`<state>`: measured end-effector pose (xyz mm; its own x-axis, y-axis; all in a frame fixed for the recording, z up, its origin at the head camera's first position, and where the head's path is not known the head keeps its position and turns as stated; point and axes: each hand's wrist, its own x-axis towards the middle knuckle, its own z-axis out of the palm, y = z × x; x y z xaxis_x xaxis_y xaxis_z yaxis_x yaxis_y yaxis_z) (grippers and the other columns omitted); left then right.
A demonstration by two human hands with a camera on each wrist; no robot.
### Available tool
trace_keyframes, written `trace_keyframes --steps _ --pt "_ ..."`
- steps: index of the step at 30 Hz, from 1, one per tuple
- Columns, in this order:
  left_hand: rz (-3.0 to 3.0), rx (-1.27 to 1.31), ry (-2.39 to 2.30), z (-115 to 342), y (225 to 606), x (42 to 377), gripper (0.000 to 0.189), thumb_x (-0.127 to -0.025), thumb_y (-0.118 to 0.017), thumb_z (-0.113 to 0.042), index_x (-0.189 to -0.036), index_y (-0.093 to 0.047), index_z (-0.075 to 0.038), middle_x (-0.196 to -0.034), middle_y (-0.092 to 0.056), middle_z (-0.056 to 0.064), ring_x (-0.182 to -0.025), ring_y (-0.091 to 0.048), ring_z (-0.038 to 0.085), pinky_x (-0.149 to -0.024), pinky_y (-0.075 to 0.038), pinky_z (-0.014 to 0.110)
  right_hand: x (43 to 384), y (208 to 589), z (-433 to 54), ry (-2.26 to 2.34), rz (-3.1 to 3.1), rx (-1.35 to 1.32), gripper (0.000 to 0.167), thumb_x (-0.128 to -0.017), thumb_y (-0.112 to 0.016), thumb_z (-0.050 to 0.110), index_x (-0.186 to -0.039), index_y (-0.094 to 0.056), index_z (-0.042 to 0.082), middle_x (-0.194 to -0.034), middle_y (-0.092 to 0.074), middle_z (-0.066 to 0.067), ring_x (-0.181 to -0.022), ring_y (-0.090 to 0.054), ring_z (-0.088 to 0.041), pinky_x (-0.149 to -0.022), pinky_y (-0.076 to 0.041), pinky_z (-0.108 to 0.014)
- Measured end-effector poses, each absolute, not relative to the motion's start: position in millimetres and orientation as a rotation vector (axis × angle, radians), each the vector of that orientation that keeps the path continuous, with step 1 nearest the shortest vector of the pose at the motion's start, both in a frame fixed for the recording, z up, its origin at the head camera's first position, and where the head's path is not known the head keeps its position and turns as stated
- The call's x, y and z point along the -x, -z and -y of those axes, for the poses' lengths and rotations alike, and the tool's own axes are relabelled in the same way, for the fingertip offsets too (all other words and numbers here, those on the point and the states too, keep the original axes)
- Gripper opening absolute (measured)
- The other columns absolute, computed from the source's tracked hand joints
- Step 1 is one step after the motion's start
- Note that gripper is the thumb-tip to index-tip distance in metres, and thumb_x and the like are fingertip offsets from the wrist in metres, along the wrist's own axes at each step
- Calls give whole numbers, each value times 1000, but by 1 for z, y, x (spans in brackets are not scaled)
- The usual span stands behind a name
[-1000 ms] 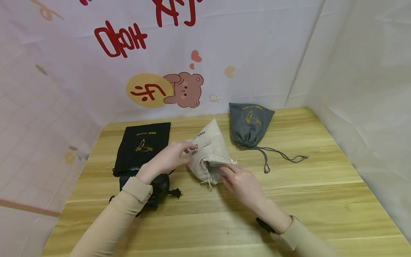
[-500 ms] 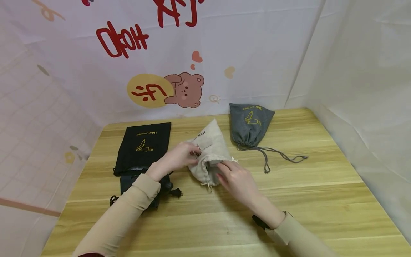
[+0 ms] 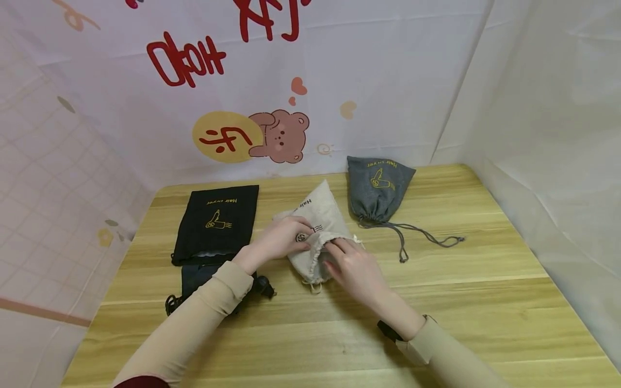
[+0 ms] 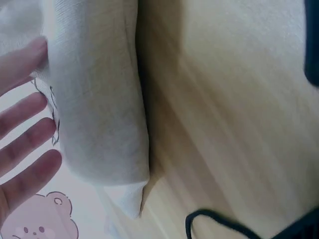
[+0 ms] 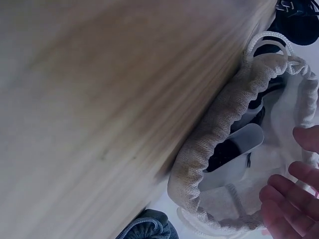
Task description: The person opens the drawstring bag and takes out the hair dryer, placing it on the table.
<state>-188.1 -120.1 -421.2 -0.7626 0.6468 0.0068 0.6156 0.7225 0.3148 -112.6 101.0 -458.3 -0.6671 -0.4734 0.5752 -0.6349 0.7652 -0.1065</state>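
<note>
A cream cloth drawstring bag (image 3: 320, 215), printed with a hair dryer picture, lies bulging in the table's middle with its gathered mouth towards me. My left hand (image 3: 286, 237) touches the bag's upper left side near the print; in the left wrist view its fingers (image 4: 30, 132) are spread and fairly straight against the cloth. My right hand (image 3: 356, 269) has its fingertips at the bag's mouth, beneath the upper rim. Inside the mouth, the right wrist view shows a smooth pale grey object (image 5: 246, 137) with a dark hollow, and black cord beside it.
A flat black drawstring bag (image 3: 218, 221) lies at left; in front of it, partly behind my left sleeve, are a black appliance (image 3: 194, 275) and a plug (image 3: 265, 287). A filled grey drawstring bag (image 3: 380, 186) with trailing cords lies back right on the wooden table (image 3: 461, 312).
My left hand has moved right along the cream bag, closer to its mouth. The upper rim now covers more of what lies inside. My right hand has shifted slightly left.
</note>
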Motion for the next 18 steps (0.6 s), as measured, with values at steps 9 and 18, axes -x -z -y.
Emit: trace_keyframes --steps 9,18 --pt "-2804 -898 -684 132 420 189 7 -97 -75 -13 -92 -81 -12 -93 -79 2 -85 -70 13 -79 -58 29 119 461 -95 -387 2445 -852 46 -81 -90 23 -120 -72 7 -117 -75 -8 -110 -73 -27 -95 -63 -38" --pt "-2841 -814 -731 141 416 189 10 -100 -71 -12 -95 -80 -11 -91 -79 5 -77 -66 11 -68 -51 26 129 464 -83 -257 2465 -929 40 -76 -87 13 -113 -73 7 -114 -73 -8 -104 -71 -26 -90 -62 -37"
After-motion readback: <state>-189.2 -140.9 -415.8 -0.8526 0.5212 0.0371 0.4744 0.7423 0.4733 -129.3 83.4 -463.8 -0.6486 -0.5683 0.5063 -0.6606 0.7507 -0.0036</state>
